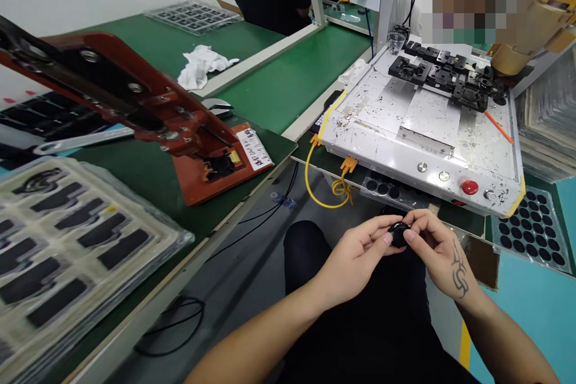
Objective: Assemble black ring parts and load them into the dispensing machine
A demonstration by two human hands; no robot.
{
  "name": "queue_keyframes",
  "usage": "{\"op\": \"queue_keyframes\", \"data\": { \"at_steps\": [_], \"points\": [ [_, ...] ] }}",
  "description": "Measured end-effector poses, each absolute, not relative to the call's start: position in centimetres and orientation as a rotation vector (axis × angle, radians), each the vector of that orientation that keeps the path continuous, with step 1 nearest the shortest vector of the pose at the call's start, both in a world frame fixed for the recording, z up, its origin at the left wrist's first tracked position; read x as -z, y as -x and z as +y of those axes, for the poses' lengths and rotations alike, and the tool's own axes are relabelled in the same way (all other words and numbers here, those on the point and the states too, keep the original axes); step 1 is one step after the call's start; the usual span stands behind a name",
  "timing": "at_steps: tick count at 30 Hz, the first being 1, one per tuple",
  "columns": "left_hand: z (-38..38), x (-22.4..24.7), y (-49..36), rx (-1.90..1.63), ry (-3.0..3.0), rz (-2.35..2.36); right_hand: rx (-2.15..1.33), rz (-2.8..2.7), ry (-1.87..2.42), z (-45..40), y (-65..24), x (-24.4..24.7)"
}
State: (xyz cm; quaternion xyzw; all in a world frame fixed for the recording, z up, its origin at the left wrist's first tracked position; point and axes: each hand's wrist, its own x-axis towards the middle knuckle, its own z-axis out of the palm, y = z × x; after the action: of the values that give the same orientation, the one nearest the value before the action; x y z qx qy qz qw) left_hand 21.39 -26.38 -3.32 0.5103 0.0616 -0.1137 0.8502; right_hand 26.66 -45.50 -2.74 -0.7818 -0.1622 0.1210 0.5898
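Note:
Both of my hands meet above my lap, in front of the white machine [378, 126]. Between them is a small round black part [398, 234]. My left hand [360, 255] pinches it from the left with thumb and fingers. From the other side my right hand [434, 252] grips its edge, thumb on the face and fingers curled behind. The part's underside is covered by my fingers. Just beyond the hands, under the machine's front edge, lies a clear sheet with black discs [382, 187].
On the left bench stand a red hand press [193, 186] and stacked trays of black parts [162, 234]. Black fixtures [443, 78] sit on the machine, which has a red button [469, 186]. Yellow cables [310, 180] hang at its corner. Another sheet of discs [531, 225] lies right. Two people are beyond.

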Motion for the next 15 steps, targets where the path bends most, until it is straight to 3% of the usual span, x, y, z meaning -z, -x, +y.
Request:
{"op": "queue_keyframes", "data": {
  "at_steps": [10, 15],
  "points": [
    [-26.82, 3.59, -21.3, 0.212, -1.138, 0.119, -0.226, -0.396, 1.856, -45.34, -26.36, 3.26],
    [-27.02, 4.27, -21.26, 0.153, -1.304, 0.075, -0.036, -0.501, 1.981, -45.25, -26.22, 3.55]
  ]
}}
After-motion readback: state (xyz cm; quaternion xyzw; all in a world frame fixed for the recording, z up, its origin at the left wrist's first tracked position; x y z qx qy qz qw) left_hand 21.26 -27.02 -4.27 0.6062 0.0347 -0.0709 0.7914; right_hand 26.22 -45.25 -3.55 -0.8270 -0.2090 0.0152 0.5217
